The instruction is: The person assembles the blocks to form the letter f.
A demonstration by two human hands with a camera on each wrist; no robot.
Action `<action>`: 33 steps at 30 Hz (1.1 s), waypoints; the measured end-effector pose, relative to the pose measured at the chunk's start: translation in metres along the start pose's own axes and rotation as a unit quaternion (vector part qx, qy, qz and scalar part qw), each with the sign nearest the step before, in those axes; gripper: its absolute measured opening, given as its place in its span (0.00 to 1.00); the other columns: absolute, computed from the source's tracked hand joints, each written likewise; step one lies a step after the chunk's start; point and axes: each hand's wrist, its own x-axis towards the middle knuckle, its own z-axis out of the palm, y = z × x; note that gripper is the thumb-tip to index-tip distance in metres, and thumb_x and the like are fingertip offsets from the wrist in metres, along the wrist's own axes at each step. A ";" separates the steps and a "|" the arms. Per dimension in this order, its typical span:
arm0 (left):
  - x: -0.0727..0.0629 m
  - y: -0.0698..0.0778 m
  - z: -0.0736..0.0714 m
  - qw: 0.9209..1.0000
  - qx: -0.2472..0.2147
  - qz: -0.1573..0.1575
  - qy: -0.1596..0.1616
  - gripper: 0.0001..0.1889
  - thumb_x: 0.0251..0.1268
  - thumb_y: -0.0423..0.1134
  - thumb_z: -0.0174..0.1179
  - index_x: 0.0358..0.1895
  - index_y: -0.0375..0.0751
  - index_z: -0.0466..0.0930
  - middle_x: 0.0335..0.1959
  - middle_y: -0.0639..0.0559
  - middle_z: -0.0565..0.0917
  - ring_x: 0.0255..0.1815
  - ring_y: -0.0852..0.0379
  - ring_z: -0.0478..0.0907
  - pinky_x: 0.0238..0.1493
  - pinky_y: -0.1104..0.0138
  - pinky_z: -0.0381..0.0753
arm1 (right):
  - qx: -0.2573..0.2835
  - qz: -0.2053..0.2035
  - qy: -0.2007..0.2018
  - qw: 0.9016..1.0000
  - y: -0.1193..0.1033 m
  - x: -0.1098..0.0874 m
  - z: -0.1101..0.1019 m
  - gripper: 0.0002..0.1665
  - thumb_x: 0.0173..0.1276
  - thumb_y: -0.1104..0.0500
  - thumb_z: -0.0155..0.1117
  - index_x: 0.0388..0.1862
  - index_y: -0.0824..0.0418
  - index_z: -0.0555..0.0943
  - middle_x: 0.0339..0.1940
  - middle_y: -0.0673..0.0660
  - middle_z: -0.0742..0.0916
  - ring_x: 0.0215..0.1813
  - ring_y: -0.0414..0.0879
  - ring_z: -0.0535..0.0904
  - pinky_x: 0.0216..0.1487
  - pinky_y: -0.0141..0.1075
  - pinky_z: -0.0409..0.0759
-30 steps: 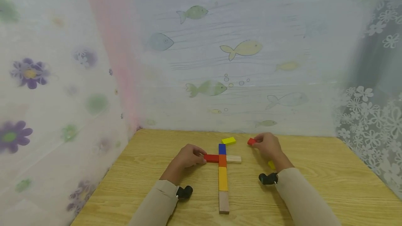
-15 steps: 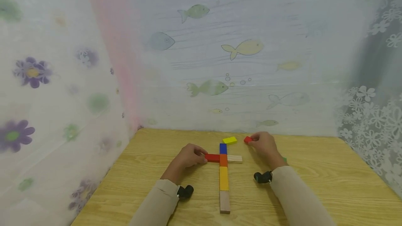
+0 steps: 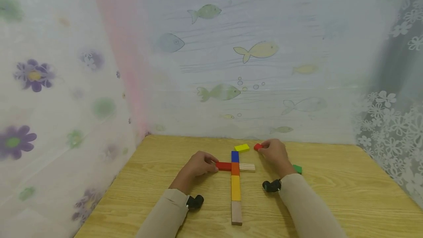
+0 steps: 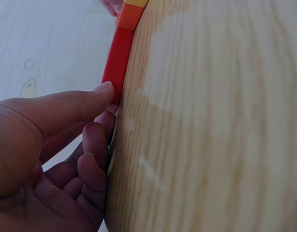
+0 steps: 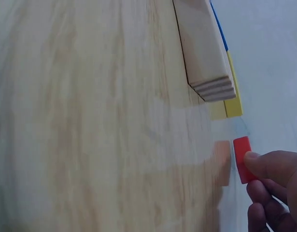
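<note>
My left hand [image 3: 199, 163] pinches the outer end of a long red block [image 3: 224, 166], thumb on its near side in the left wrist view. That block meets an orange block [image 3: 235, 169] in a cross-shaped layout. A blue block [image 3: 235, 156] tops the cross, a plain wooden block [image 3: 247, 167] forms its right arm, and a yellow-orange block [image 3: 235, 188] and a brownish block [image 3: 236, 212] run toward me. Beyond the right arm, my right hand [image 3: 274, 152] holds a small red block [image 5: 242, 159] between thumb and fingers, a gap showing between it and its reflection on the table.
A bright yellow block [image 3: 242, 148] lies behind the blue one, left of my right hand. Beside my right wrist a green block [image 3: 297, 169] is partly covered by the arm. The wood-grain table [image 3: 158, 201] ends at a fish-patterned curtain [image 3: 211, 65].
My right hand has moved left with the small red block, toward the bright yellow one. The green block has come into view, and a yellow piece by the right wrist is now hidden. The left hand stays.
</note>
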 end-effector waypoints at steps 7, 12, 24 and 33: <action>0.000 0.000 -0.001 1.000 0.002 0.002 0.000 0.14 0.62 0.37 0.75 0.51 0.44 0.90 0.40 0.50 0.87 0.36 0.55 0.81 0.39 0.63 0.84 | -0.002 -0.002 0.006 1.000 -0.002 0.003 0.006 0.20 0.70 0.57 0.70 0.55 0.68 0.86 0.55 0.65 0.88 0.54 0.60 0.81 0.61 0.54 0.79; 0.002 -0.001 0.000 1.000 0.000 -0.001 -0.003 0.14 0.62 0.38 0.75 0.51 0.46 0.90 0.40 0.51 0.86 0.36 0.55 0.81 0.39 0.64 0.83 | -0.002 0.002 0.003 1.000 -0.002 0.004 0.007 0.20 0.70 0.57 0.69 0.55 0.67 0.86 0.55 0.66 0.88 0.54 0.60 0.81 0.61 0.53 0.79; 0.000 0.002 0.000 1.000 -0.004 -0.008 0.000 0.14 0.62 0.38 0.74 0.51 0.46 0.90 0.41 0.51 0.86 0.36 0.55 0.80 0.38 0.64 0.82 | -0.002 -0.003 0.002 1.000 -0.007 0.003 0.007 0.20 0.70 0.58 0.69 0.56 0.69 0.86 0.55 0.66 0.88 0.53 0.60 0.82 0.61 0.54 0.80; 0.001 0.001 0.001 1.000 -0.007 -0.013 0.002 0.14 0.62 0.38 0.74 0.51 0.46 0.90 0.41 0.50 0.86 0.36 0.55 0.80 0.37 0.64 0.82 | -0.012 -0.017 0.007 1.000 -0.010 0.002 0.007 0.21 0.70 0.58 0.70 0.57 0.68 0.86 0.57 0.67 0.88 0.60 0.63 0.81 0.63 0.56 0.78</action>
